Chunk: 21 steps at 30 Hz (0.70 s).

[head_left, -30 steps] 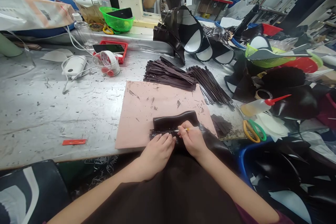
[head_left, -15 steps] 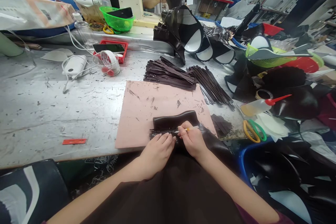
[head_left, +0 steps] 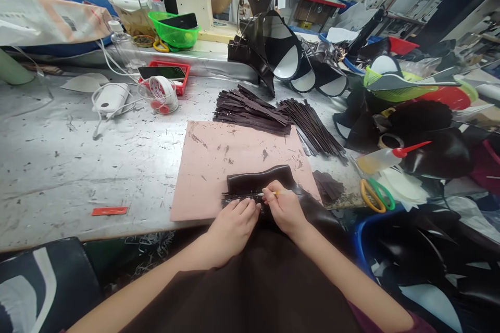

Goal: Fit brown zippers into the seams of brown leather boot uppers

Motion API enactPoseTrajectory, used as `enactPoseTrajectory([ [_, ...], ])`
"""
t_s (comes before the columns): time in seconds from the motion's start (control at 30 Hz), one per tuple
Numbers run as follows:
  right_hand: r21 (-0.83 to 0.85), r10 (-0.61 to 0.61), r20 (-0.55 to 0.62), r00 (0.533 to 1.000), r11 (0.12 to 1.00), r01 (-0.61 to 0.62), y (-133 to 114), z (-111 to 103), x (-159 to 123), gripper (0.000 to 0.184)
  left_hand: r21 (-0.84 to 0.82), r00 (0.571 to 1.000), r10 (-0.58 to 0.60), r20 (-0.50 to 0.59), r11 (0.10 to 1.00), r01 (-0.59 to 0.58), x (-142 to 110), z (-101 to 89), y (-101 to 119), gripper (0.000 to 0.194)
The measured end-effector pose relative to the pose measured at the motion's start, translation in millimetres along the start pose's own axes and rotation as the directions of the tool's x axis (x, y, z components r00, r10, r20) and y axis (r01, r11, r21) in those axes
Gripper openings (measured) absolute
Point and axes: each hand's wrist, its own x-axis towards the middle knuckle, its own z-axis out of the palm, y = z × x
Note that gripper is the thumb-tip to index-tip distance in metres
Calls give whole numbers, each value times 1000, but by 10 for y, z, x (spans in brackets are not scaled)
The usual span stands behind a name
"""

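One red strip [head_left: 110, 211] at far left, lying on the metal table [head_left: 50, 166]. Next, across the pink board's [head_left: 203, 161] near edge, dark glossy material [head_left: 258, 179], with left hand [head_left: 236, 218] laid on it, fingers together, pinch impossible to tell. Then, in right hand [head_left: 285, 210], clamped between fingertips, a slim white-and-yellow tool [head_left: 278, 193]. Farther right, scissors [head_left: 374, 196].

A scuffed grey table [head_left: 58, 161] bears a pink board [head_left: 211, 161] and red basket [head_left: 186, 77].
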Motion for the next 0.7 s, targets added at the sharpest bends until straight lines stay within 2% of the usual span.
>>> enactPoseTrajectory([
  [0.43,-5,31,0,1000,1000,-31,-7,-6,11,27,-1,1000,-7,26,1000,7,2,-16,9,41],
  [0.7,53,21,-39,999,998,-19,13,17,-9,24,14,1000,-2,-14,1000,2,3,-8,5,40],
])
